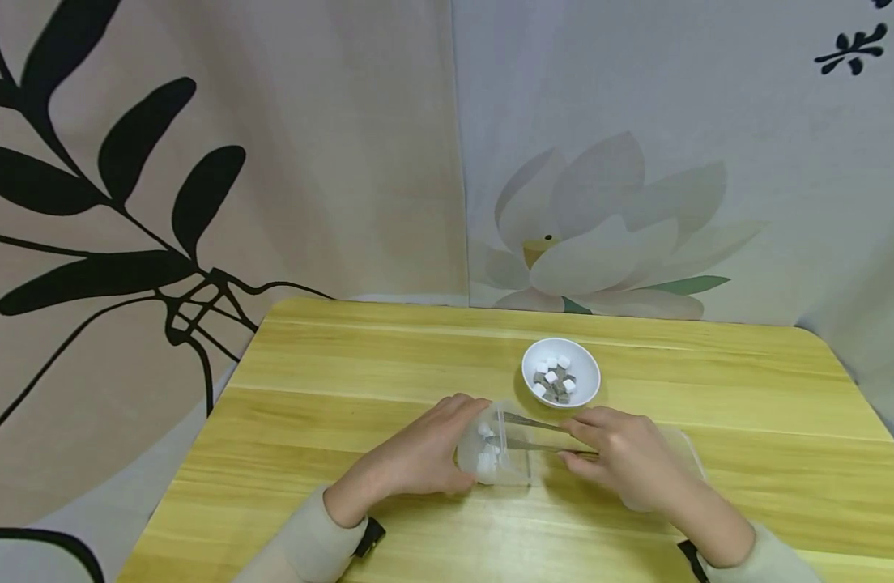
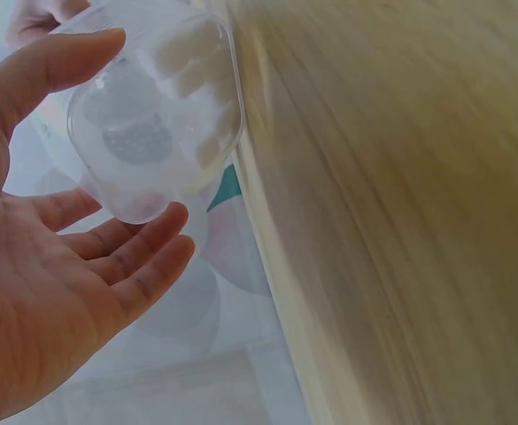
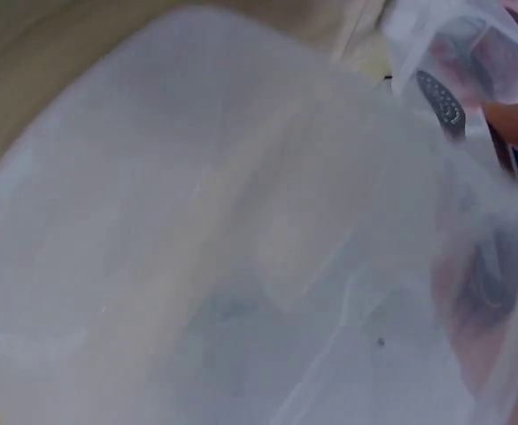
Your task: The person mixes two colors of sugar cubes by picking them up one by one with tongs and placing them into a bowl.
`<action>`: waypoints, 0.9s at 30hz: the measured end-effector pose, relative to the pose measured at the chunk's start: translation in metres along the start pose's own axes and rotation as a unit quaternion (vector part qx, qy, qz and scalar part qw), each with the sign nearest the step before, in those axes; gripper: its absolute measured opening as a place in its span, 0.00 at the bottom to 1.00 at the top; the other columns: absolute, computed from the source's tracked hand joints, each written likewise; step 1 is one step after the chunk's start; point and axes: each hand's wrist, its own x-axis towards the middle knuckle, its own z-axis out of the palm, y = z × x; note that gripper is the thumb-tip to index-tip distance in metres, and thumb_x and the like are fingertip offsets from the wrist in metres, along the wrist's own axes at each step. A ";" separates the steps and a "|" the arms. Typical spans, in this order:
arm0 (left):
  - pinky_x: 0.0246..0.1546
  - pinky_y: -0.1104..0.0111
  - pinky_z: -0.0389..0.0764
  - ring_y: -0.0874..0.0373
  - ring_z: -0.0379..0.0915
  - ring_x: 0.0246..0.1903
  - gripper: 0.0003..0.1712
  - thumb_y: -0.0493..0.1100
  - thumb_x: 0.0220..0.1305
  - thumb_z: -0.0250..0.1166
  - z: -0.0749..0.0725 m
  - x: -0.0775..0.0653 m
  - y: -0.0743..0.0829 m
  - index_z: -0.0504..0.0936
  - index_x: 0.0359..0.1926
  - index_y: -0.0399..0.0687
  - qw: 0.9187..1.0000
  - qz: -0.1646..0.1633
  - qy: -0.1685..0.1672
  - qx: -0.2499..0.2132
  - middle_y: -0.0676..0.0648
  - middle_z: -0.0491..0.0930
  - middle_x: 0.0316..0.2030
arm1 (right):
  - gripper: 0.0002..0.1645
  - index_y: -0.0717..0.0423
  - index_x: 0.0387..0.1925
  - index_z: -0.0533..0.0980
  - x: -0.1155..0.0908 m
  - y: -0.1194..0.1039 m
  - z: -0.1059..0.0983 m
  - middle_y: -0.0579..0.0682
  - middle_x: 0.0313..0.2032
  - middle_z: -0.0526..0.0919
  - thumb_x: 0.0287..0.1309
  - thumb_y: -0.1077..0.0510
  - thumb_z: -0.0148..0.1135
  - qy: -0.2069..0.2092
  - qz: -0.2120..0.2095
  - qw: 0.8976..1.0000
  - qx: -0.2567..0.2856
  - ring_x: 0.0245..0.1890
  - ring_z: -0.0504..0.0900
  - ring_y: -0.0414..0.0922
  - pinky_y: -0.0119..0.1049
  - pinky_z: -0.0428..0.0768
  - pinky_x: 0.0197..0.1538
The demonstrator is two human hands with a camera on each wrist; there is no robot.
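Note:
A clear plastic container [image 1: 518,470] lies tipped on its side, its mouth turned to the right. Several white cubes [image 2: 188,57] are inside it. My left hand [image 1: 431,452] grips the container round its base, thumb on the near side and fingers on the far side. With my right hand [image 1: 625,453] I pinch metal tongs [image 1: 545,447], whose tips reach in through the mouth. One perforated tip [image 3: 442,97] shows in the right wrist view. Whether the tongs have a cube between them cannot be made out.
Behind the tongs stands a white bowl [image 1: 526,364] with white and grey cubes. A translucent plastic piece [image 1: 689,447], perhaps a lid, lies under my right hand and fills much of the right wrist view. Everything stands on a wooden table [image 1: 330,380] before a printed curtain.

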 end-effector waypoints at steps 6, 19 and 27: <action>0.67 0.58 0.73 0.56 0.66 0.64 0.58 0.39 0.48 0.80 0.000 0.001 0.000 0.61 0.79 0.45 1.000 0.002 -0.002 0.003 0.47 0.70 0.67 | 0.14 0.57 0.38 0.87 0.003 -0.009 0.013 0.43 0.34 0.84 0.53 0.52 0.73 0.000 -0.007 1.000 -0.007 0.26 0.78 0.36 0.29 0.76 0.22; 0.68 0.59 0.72 0.56 0.66 0.65 0.58 0.39 0.50 0.80 -0.001 0.000 -0.002 0.60 0.79 0.43 1.000 -0.001 -0.005 0.002 0.47 0.68 0.68 | 0.10 0.58 0.34 0.85 0.009 -0.016 0.017 0.43 0.29 0.79 0.56 0.56 0.65 0.009 -0.032 0.999 -0.035 0.24 0.74 0.36 0.27 0.73 0.20; 0.69 0.59 0.71 0.56 0.65 0.67 0.58 0.39 0.51 0.79 0.000 -0.001 -0.002 0.59 0.80 0.44 1.000 0.000 -0.011 0.004 0.47 0.68 0.69 | 0.12 0.56 0.35 0.86 0.006 -0.012 0.013 0.42 0.31 0.82 0.61 0.54 0.62 0.018 -0.036 0.999 -0.023 0.25 0.77 0.37 0.28 0.75 0.21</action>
